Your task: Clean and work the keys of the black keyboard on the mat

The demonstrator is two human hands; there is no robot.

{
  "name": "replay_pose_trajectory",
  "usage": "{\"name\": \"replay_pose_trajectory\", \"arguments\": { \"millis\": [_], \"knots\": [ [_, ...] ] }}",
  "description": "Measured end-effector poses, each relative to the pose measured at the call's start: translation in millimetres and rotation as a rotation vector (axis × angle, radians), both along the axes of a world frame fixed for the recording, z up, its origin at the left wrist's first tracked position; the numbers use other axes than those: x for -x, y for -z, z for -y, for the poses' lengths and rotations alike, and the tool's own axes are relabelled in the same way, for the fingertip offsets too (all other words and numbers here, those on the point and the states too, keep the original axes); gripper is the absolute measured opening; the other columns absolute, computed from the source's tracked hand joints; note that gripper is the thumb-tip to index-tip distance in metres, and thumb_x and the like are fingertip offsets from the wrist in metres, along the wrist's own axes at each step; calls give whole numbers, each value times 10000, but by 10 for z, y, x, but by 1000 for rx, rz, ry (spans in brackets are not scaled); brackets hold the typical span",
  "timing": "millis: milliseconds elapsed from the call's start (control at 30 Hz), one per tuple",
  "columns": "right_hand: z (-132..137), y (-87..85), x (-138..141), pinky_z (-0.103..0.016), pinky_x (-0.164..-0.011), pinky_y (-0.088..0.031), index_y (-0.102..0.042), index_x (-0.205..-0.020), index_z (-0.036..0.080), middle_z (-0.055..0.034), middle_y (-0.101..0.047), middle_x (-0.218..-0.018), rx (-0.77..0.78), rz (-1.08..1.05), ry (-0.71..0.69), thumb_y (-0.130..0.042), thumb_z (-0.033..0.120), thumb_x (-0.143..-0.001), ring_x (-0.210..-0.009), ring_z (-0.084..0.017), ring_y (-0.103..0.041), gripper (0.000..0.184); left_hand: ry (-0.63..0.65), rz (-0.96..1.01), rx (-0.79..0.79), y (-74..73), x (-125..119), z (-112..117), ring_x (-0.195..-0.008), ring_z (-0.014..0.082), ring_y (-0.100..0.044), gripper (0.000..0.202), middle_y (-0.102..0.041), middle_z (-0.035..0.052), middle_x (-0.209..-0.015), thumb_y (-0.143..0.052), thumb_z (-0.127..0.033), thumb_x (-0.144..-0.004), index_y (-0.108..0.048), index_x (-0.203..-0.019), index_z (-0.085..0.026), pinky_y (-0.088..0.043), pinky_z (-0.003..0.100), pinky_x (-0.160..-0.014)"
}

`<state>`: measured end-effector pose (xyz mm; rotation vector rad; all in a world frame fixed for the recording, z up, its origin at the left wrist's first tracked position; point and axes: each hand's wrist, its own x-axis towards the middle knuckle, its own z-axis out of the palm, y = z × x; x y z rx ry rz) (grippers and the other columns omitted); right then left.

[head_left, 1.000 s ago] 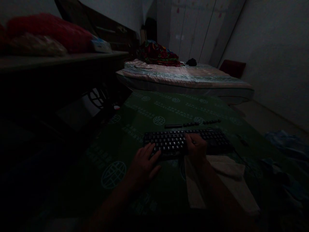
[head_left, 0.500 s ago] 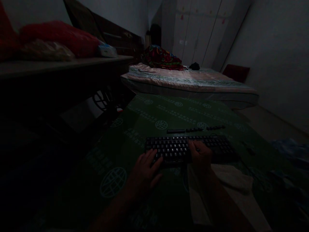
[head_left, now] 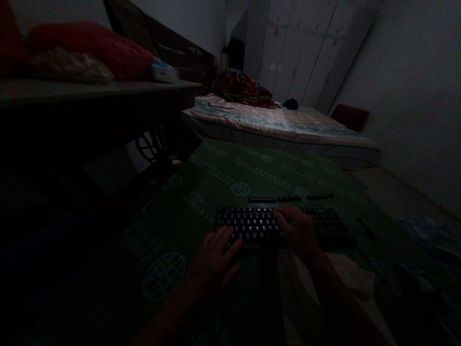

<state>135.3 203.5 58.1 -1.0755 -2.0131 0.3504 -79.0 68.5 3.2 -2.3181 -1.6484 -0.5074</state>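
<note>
In a dim room a black keyboard (head_left: 259, 223) lies on a green mat printed with globe marks (head_left: 230, 178). My left hand (head_left: 212, 262) rests at the keyboard's near left corner, fingers spread and reaching onto the keys. My right hand (head_left: 297, 230) lies over the middle of the keyboard with its fingers curled down onto the keys. A pale cloth (head_left: 345, 278) lies under my right forearm. A row of small dark strips (head_left: 288, 198) sits just beyond the keyboard.
A dark table (head_left: 90, 91) with red and pale bundles on top stands at the left. A mattress (head_left: 281, 127) with a bright heap of cloth lies beyond the mat. White cupboard doors and a wall close the back and right.
The view shifted slightly. My right hand slid a little left and farther onto the keys. My left hand stays at the keyboard's near left corner.
</note>
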Motion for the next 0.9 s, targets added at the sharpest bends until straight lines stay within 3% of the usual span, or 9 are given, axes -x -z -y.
{"name": "replay_pose_trajectory", "arguments": {
  "millis": [167,233,533,667,767,900],
  "knots": [
    [-325,-95,124,-276,-771,-447,-708,-871,218,-70,-708,-948,56,526,53,-527,223,-853,-913,-196,-631,181,-3,-4,-21,24,11,1,-1253,351,-444,475,-434,184,-1402,-559,-259,-839,-500,-1308,-205,-414,534,-953],
    [-464,-124,202,-267,-741,-444,-712,-881,211,-85,-708,-959,80,633,56,-535,211,-848,-928,-205,-630,179,-9,-1,-43,43,15,-4,-1252,355,-446,471,-434,185,-1403,-563,-255,-834,-510,-1299,-205,-416,533,-951],
    [-820,-138,564,-262,-693,-469,-703,-896,179,-121,-709,-959,154,860,-9,-581,98,-794,-940,-220,-650,178,29,-63,-147,73,96,-36,-1218,348,-485,453,-464,192,-1373,-511,-268,-855,-499,-1303,-202,-449,509,-916],
    [-884,-122,616,-314,-745,-515,-667,-952,154,-88,-686,-990,210,951,-54,-598,204,-864,-910,-195,-649,122,24,-67,-135,62,98,-31,-1213,340,-490,470,-463,188,-1374,-511,-259,-850,-483,-1316,-211,-449,502,-919],
    [-935,-89,611,-365,-800,-530,-621,-1025,149,-51,-649,-1033,233,994,-89,-576,308,-902,-918,-172,-632,206,10,-50,-112,75,86,-24,-1229,334,-473,470,-454,171,-1386,-525,-260,-839,-491,-1306,-224,-435,498,-941],
    [-1004,-30,588,-365,-811,-528,-606,-1059,166,-53,-629,-1072,243,1009,-97,-570,331,-906,-939,-173,-621,228,5,-30,-81,60,58,-6,-1253,343,-444,478,-435,185,-1397,-544,-253,-839,-488,-1311,-207,-419,518,-955]
  ]
}}
